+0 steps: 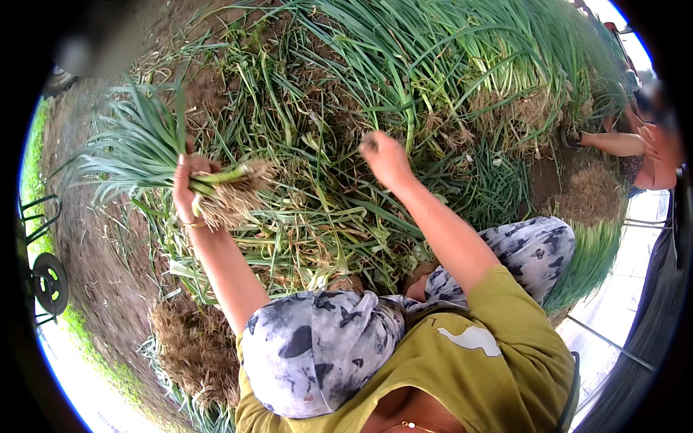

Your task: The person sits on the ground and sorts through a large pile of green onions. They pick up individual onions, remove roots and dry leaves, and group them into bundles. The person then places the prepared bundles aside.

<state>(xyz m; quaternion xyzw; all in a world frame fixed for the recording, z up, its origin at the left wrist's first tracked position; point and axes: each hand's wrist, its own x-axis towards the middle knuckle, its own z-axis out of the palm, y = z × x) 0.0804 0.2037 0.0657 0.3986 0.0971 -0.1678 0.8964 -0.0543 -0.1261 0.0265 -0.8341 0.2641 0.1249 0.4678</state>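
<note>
My left hand (188, 181) is closed around a bunch of green onions (135, 143). Their leaves fan out to the left, and the pale roots (230, 200) point right, towards my middle. My right hand (385, 159) hovers over the litter with its fingers curled in; a dark patch shows at the fingertips, and I see nothing sticking out of it. Below both hands lies a thick layer of stripped green onion leaves (319, 216). Just beyond my right hand, loose green onions (409, 119) lie with roots towards me.
A large heap of green onions (465, 43) spreads across the far side. Rooted bundles lie at my left (195, 346) and right (584, 254). Another person (644, 140) sits at the right edge. Bare soil (92, 260) and a black wheel (50, 283) are on the left.
</note>
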